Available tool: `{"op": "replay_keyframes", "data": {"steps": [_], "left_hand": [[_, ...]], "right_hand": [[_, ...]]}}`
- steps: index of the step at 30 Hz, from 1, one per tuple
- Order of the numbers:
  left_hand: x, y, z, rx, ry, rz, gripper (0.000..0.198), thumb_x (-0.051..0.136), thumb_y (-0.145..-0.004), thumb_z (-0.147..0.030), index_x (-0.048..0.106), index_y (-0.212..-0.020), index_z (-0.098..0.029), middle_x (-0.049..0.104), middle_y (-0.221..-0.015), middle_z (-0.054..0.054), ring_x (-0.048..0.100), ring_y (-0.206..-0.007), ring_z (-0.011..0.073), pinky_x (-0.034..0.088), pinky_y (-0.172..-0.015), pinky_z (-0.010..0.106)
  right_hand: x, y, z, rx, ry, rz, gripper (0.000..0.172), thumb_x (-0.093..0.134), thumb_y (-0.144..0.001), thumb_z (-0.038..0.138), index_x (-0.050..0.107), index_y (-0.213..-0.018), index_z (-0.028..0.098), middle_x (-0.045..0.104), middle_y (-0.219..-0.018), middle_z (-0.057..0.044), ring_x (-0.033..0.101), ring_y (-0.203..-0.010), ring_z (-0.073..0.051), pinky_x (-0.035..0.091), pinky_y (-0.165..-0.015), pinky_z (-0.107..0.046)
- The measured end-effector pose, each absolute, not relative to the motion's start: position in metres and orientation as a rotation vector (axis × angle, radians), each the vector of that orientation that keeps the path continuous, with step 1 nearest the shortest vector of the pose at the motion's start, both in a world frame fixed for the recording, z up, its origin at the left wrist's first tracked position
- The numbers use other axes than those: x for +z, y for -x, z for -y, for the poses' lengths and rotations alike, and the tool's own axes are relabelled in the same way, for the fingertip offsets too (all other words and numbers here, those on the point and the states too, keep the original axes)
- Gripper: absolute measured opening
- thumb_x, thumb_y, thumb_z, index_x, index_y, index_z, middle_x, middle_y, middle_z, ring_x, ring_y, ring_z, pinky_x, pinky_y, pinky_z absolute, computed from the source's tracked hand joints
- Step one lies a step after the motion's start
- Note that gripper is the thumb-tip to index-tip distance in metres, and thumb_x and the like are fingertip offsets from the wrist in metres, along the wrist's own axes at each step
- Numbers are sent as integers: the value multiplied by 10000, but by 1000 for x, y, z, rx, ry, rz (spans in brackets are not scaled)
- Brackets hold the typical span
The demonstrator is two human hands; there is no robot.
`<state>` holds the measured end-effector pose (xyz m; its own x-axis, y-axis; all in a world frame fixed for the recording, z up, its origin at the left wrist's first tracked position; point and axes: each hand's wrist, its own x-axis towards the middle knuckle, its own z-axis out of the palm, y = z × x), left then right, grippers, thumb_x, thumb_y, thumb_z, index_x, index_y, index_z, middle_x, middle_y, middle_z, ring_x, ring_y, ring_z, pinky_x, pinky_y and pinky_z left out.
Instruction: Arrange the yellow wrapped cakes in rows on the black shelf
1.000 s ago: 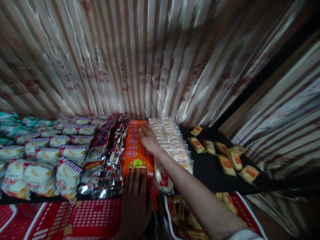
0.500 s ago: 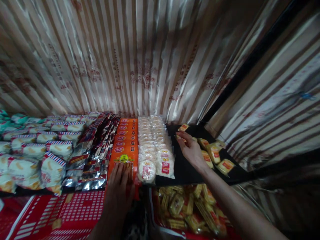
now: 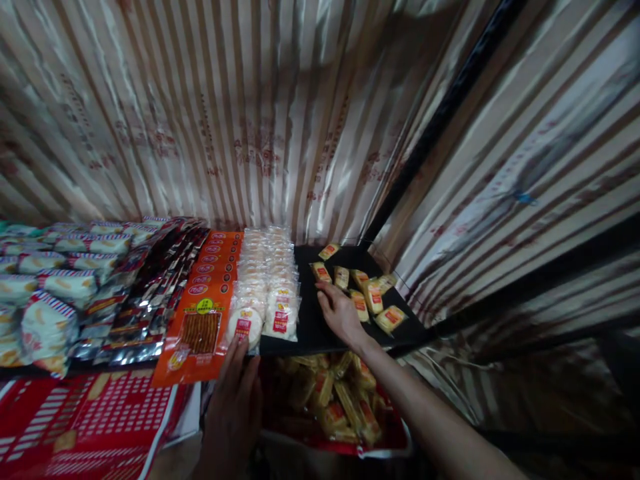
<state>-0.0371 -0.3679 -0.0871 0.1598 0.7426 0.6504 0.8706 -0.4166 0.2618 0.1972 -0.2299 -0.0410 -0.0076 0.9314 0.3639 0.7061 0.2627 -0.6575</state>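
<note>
While spread left hand [image 3: 234, 390] overlaps white packet [image 3: 245, 321] — right hand [image 3: 344, 316], grip unclear, by yellow packs [image 3: 373, 298]; basket [image 3: 386, 453] below.

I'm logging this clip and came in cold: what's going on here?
A person's right hand is among loose yellow packets on a black shelf; whether it grips one is unclear. The left hand is at the front of the white packets, beside the orange packets. A red basket below holds more yellow packets.
</note>
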Motion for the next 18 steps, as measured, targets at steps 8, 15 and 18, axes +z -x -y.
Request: {"op": "replay_keyframes", "data": {"steps": [8, 15, 18], "left_hand": [[-102, -10, 352, -1100, 1884, 1954, 744, 485, -843, -167, 75, -1464, -191, 44, -1536, 182, 119, -1392, 373, 347, -1021, 598], [-100, -12, 334, -1019, 1723, 2026, 757, 504, -851, -220, 64, -1462, -141, 162, -1504, 231, 122, -1392, 364, 319, -1043, 576], [-99, -12, 326, -1022, 1686, 2043, 742, 503, -859, -261, 87, -1457, -118, 245, -1468, 253, 215, -1370, 364, 372, -1012, 556]], "right_hand": [[-48, -165, 222, 951, 1489, 1469, 702, 300, -863, 596, 337, -1405, 153, 317, -1477, -90, 242, -1380, -205, 155, -1148, -415], [-60, -134, 206, 1011, 1391, 1394, 689, 288, -893, 526, 188, -1454, 138, 207, -1515, -90, 179, -1397, -186, 143, -1148, -398], [-60, -121, 204, 1003, 1410, 1377, 706, 208, -905, 512, 148, -1453, 71, 173, -1522, -122, 136, -1407, -183, 120, -1154, -378]]}}
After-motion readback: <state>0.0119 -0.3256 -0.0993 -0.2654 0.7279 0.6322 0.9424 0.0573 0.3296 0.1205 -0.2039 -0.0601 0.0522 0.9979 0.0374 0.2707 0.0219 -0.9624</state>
